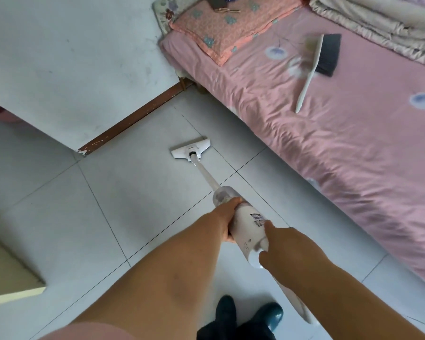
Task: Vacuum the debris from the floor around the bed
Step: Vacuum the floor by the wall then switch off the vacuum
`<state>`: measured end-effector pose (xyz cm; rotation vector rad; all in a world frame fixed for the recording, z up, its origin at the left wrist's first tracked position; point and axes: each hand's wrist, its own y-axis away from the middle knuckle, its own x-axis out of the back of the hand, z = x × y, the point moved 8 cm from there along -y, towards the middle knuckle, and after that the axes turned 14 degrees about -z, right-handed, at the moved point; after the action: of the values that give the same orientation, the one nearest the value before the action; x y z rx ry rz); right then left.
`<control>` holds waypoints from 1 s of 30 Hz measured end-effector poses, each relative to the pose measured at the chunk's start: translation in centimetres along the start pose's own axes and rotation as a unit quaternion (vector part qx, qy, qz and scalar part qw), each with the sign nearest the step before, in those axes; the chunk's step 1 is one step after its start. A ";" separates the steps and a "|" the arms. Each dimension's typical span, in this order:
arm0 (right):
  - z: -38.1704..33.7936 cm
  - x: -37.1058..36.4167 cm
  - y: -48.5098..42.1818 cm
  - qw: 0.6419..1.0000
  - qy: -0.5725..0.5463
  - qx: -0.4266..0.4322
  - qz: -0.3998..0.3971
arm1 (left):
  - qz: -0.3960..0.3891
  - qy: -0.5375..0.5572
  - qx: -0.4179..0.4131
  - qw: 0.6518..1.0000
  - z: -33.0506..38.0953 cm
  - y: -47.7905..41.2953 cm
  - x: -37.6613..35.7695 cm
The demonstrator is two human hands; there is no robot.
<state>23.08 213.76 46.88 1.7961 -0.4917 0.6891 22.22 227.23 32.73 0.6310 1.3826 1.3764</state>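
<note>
Seen from above, the left hand (227, 218) wraps its fingers round the middle of a white stick vacuum (249, 229), just behind the clear dust cup (222, 195). The right hand (286, 245) clasps the rear end of the same smooth plastic barrel, thumb laid along the top and a finger curled under. Two hands on one body likely give steering as well as push — the front one guides, the back one drives. Ahead of the hands a slim pale tube (204, 170) slopes down to the flat, wide floor head (190, 148). It sits flush on the floor (108, 204), which is laid in large glossy grey-white tiles with thin dark joints. The head lies well in front of the hands, near the bed's side and short of a chipped brown skirting board (138, 119) at the foot of a scuffed wall (71, 57). No debris can be made out on the tiles. To the right of the hands runs the bed (341, 155), its pink sheet wrinkled and hanging to the floor. Farther off on the bed lie a long-handled brush (326, 55) with dark bristles, a flowered pillow (231, 28) and a folded, puffy quilt (378, 28). Below the hands, dark shiny shoes (272, 315) stand on the tile.
</note>
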 end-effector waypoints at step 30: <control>21.2 -18.8 28.2 0.994 -0.014 -0.104 -0.004 | -0.083 -0.088 0.069 0.990 -34.2 2.9 -19.6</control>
<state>-4.21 184.64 49.33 1.6129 -0.5545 0.5843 -3.07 196.94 34.47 0.6944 1.3629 1.0752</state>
